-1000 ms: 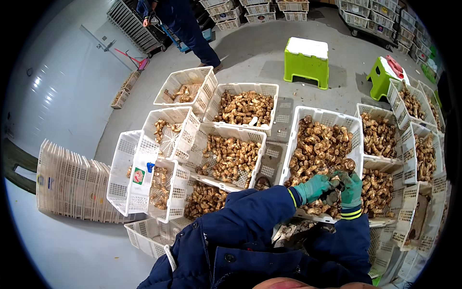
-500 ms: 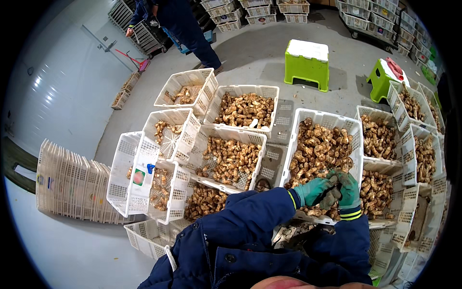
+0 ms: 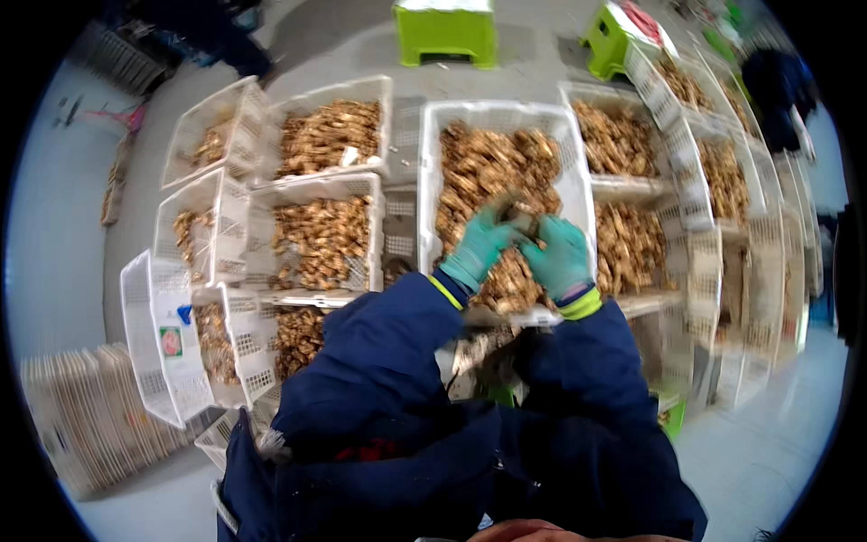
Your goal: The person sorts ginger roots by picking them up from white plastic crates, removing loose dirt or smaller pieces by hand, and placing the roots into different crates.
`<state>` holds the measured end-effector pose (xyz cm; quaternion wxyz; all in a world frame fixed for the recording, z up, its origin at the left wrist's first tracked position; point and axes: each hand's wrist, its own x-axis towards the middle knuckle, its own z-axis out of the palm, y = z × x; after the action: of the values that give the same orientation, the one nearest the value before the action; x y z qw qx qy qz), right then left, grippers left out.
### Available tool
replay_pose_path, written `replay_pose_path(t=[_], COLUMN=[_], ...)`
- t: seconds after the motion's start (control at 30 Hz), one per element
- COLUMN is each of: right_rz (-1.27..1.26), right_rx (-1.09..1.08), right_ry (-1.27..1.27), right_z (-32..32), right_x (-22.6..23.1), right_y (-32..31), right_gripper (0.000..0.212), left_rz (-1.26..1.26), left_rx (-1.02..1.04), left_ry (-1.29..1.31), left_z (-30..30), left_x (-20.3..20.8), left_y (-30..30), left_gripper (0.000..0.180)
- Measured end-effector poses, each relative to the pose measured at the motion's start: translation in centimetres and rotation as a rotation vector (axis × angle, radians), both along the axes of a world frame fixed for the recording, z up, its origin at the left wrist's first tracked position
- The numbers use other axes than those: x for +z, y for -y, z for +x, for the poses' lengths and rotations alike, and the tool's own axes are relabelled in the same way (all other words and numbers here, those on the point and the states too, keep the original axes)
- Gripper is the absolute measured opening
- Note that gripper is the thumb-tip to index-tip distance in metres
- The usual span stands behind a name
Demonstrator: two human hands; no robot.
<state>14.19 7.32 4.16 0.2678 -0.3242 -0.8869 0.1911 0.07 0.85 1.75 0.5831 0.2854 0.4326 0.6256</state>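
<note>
Both my hands wear green gloves with dirt-darkened fingertips and work over a white plastic crate (image 3: 585,194) heaped with brown, knobbly mushroom-like pieces (image 3: 506,155). My left hand (image 3: 479,246) has its fingers curled toward the middle of the heap. Close beside it on the right, my right hand (image 3: 558,251) is bent inward, with its fingers drawn together. The fingertips of the two hands nearly meet above the pieces. Motion blur and the dark fingertips hide what lies between them.
More white crates with similar brown pieces stand left (image 3: 368,190) and right (image 3: 668,185). A stack of nested crates (image 3: 90,411) lies at lower left. Green stools (image 3: 447,38) stand beyond. People in dark clothes are at far left (image 3: 203,32) and far right (image 3: 778,95).
The view has swung right, so crates and stools now appear farther left and higher. My hands have moved slightly apart and sit farther over the heap. A person has come into view at right.
</note>
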Motion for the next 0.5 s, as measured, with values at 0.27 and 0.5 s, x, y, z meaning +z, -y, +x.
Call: replay_pose_path(t=[0.27,0.5], right_rz=[-1.117,-0.057], right_rx=[0.242,0.508], right_ry=[-0.308,-0.258], right_z=[0.3,0.9], right_x=[0.9,-1.1], right_y=[0.2,-0.7], right_gripper=[0.034,0.032], left_rz=[0.173,0.124], left_rx=[0.099,0.043], left_ry=[0.487,0.456], left_z=[-3.5,-3.0], left_x=[0.0,0.0], left_y=[0.1,0.5], left_gripper=[0.026,0.032])
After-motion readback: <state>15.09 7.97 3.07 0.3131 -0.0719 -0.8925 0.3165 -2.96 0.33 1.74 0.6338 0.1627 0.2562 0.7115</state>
